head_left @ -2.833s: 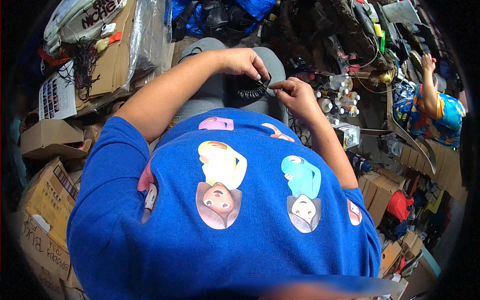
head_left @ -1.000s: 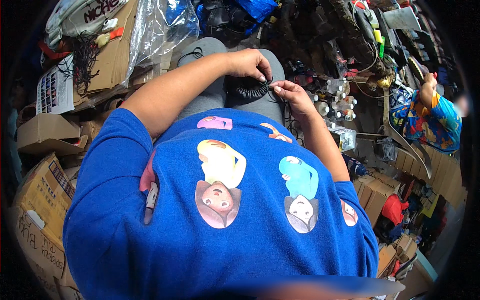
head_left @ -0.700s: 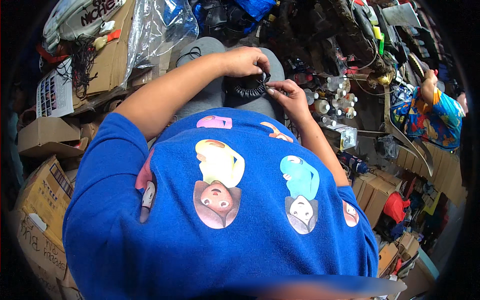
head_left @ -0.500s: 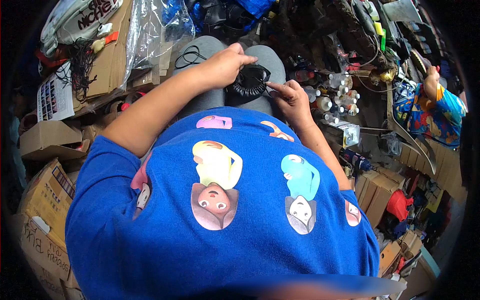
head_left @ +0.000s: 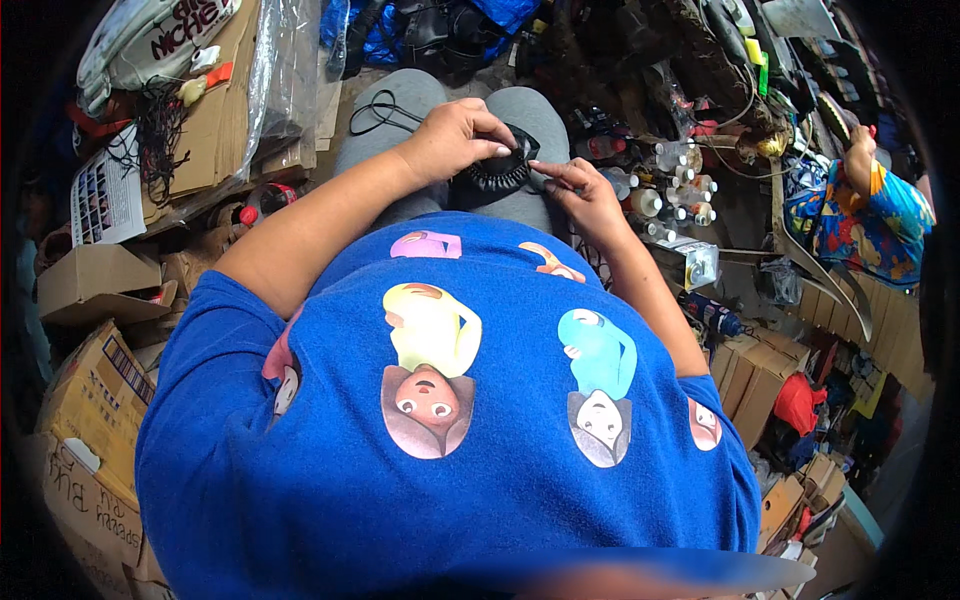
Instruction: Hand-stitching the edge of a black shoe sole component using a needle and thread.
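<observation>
On my lap, between my grey-clad knees, rests a black piece [head_left: 500,181] with a ridged, pleated rim along its near side; it looks like a shoe upper. My left hand [head_left: 458,138] reaches over it from the left, thumb and fingers closed together at its upper part. From the right, my right hand [head_left: 584,198] has its forefinger and thumb bent in at the piece's right edge. Whether a needle or thread sits between the fingertips is too small to make out. A thin black cord [head_left: 378,112] lies looped over my left knee and runs toward my left hand.
Several small bottles [head_left: 690,190] stand to the right of my knees. Cardboard boxes [head_left: 95,280] and sheets are stacked at the left. Beyond my knees lie black items on blue plastic [head_left: 510,15]. At the far right, another person's arm and colourful clothing [head_left: 870,225] show.
My left hand's fingertips have come down and inward from the far edge of the black piece, drawing together. My right hand stays nearly in place at its right edge.
</observation>
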### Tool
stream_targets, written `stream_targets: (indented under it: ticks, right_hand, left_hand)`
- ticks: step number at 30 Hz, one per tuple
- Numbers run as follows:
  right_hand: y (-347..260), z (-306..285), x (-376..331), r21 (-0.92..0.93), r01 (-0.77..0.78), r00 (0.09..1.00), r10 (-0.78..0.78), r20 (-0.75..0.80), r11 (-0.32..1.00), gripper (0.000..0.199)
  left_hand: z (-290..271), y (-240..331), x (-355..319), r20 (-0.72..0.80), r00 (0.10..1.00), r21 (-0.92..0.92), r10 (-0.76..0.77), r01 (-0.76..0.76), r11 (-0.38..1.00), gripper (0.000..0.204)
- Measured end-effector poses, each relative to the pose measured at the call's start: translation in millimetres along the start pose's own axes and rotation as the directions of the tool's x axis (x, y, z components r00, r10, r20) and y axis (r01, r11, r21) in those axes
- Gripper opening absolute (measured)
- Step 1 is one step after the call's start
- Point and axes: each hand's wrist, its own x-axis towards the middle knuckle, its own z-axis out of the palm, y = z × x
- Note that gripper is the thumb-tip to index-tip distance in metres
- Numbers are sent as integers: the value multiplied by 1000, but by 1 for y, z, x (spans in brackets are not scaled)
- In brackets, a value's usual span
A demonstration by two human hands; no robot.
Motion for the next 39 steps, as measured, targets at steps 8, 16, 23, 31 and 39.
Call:
stream_targets:
  ticks: [8, 16, 23, 31, 39]
  right_hand:
    - [1, -15, 21, 99, 1, 992, -14, 128, 995, 29]
    - [1, -17, 25, 42, 23, 988, -29, 153, 999, 25]
    - [-2, -19, 24, 12, 18, 986, -20, 166, 1000, 26]
    - [-2, -22, 24, 100, -33, 975, 10, 221, 994, 29]
    - [7, -21, 29, 96, 5, 973, -27, 230, 995, 27]
  left_hand:
    - [-3, -15, 3, 46, 988, 306, 146, -153, 939, 20]
    - [-1, -15, 3, 49, 986, 346, 161, -168, 923, 19]
    - [3, -14, 2, 42, 984, 341, 174, -178, 923, 20]
    - [-4, -13, 1, 42, 977, 367, 207, -208, 907, 22]
    - [-3, -13, 3, 58, 978, 333, 202, -210, 919, 24]
